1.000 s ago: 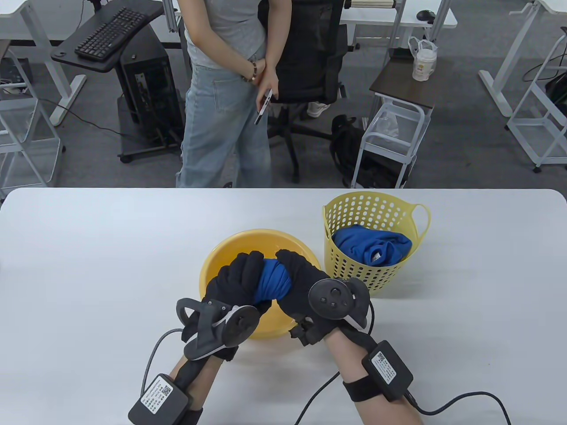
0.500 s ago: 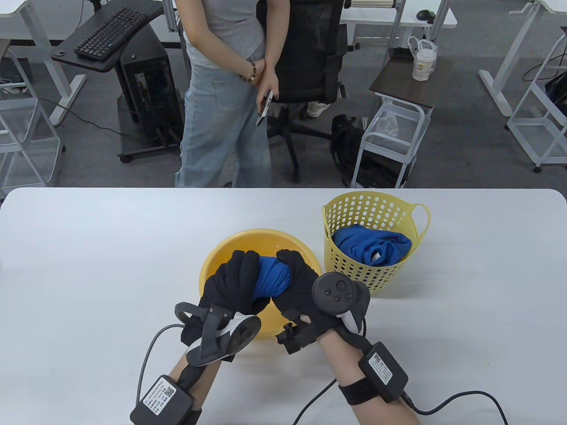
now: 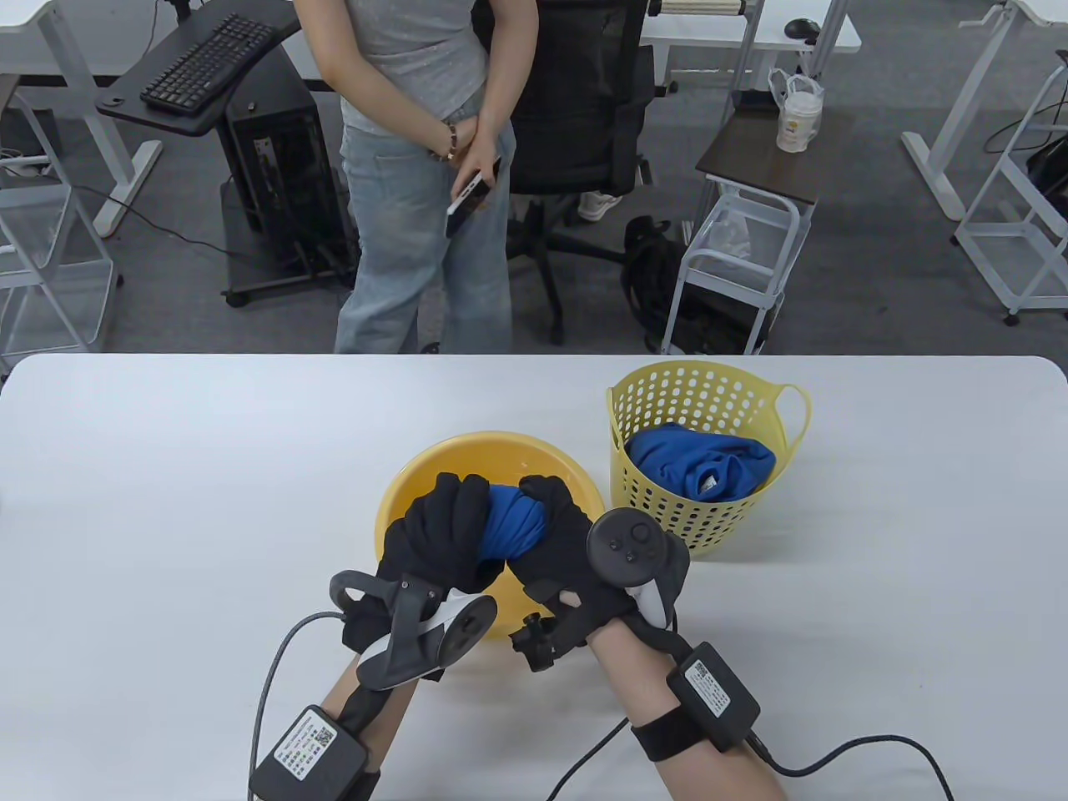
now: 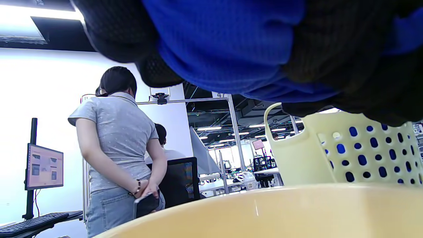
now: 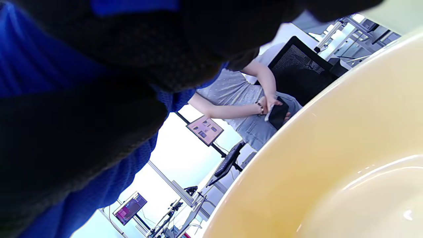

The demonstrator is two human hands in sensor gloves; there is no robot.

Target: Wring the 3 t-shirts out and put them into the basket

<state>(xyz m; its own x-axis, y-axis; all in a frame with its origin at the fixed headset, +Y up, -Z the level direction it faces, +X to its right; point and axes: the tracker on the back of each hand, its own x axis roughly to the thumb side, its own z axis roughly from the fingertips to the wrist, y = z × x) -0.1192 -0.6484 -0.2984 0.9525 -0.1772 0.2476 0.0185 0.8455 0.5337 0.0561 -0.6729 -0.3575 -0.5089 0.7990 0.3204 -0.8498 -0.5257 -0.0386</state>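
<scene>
A bunched blue t-shirt point(image 3: 513, 530) is held over the yellow basin point(image 3: 434, 467) near the table's front middle. My left hand point(image 3: 438, 530) grips its left end and my right hand point(image 3: 559, 534) grips its right end, fingers curled round the cloth. Seen from the left wrist, the blue t-shirt point(image 4: 228, 43) fills the top above the basin rim point(image 4: 264, 211). In the right wrist view dark glove and blue t-shirt point(image 5: 29, 56) cover the left, with the basin point(image 5: 330, 158) below. The yellow perforated basket point(image 3: 709, 400) to the right holds blue t-shirt cloth point(image 3: 701, 463).
A person point(image 3: 417, 167) stands just beyond the table's far edge, holding a phone. Behind are an office chair point(image 3: 576, 100), a keyboard stand point(image 3: 200, 67) and a small white cart point(image 3: 734, 250). Cables trail from both wrists over the near table edge.
Both hands have drawn slightly closer together and toward me, twisting the blue t-shirt tighter over the basin. The person behind the table has shifted left.
</scene>
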